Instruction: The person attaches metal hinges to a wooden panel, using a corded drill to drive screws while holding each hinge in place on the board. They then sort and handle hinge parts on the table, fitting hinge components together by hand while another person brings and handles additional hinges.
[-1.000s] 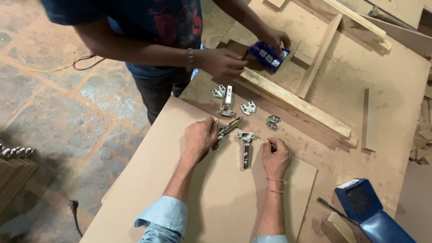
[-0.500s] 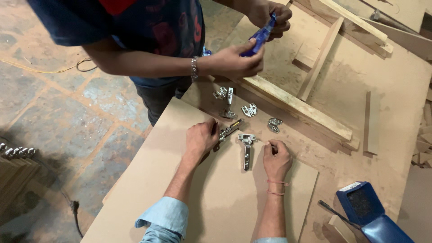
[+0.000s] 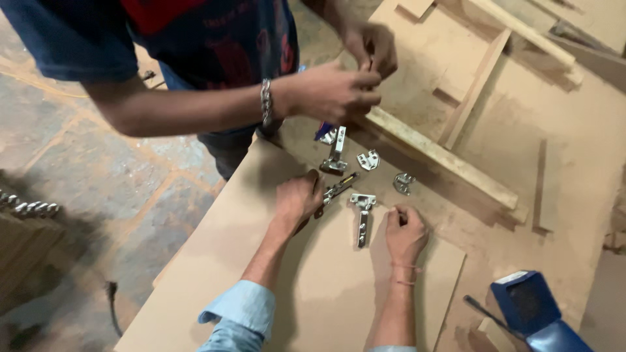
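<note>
My left hand (image 3: 295,199) lies on the brown board (image 3: 326,300), its fingers closed round the handle of a screwdriver (image 3: 338,189) that points to the upper right. A long metal hinge (image 3: 362,215) lies on the board between my hands. My right hand (image 3: 404,233) is curled into a loose fist just right of the hinge, fingertips pinched together; I cannot see whether anything is in them. Above, another person's two hands (image 3: 336,91) meet over the table, working at something small.
Another hinge (image 3: 336,155) and two small metal plates (image 3: 368,160) (image 3: 403,183) lie past my hands. A blue object (image 3: 324,132) peeks out under the other person's wrist. A wooden batten (image 3: 443,160) runs diagonally. A blue power tool (image 3: 531,311) sits at bottom right.
The other person lifted a blue object off the batten and now holds both hands together higher up. My own hands have stayed almost still by the hinge.
</note>
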